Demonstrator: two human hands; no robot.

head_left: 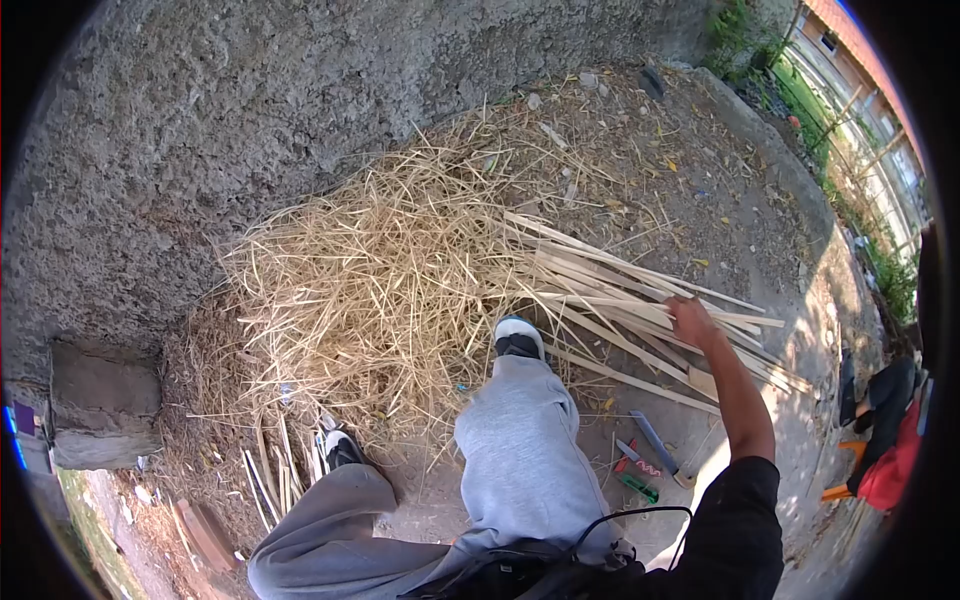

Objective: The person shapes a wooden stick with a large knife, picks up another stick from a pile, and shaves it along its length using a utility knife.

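Note:
My right hand (690, 322) reaches out to the right over a pile of long, pale bamboo strips (610, 277). Its fingers are closed round one strip near the middle of the pile; the fingertips are partly hidden. The strips lie roughly side by side, their far-left ends running under a big heap of thin, curly shavings (385, 270). My left hand is out of the picture. A grey cloth (525, 440) covers my outstretched leg, whose shoe (518, 337) touches the edge of the heap.
Beside my leg lie a long blade with a handle (656, 444), a smaller red-handled knife (627, 455) and a green object (640, 488). More strips (285, 470) rest near my other shoe (343, 448). A rough wall (250, 100) stands behind. At the far right sits another person (890, 440).

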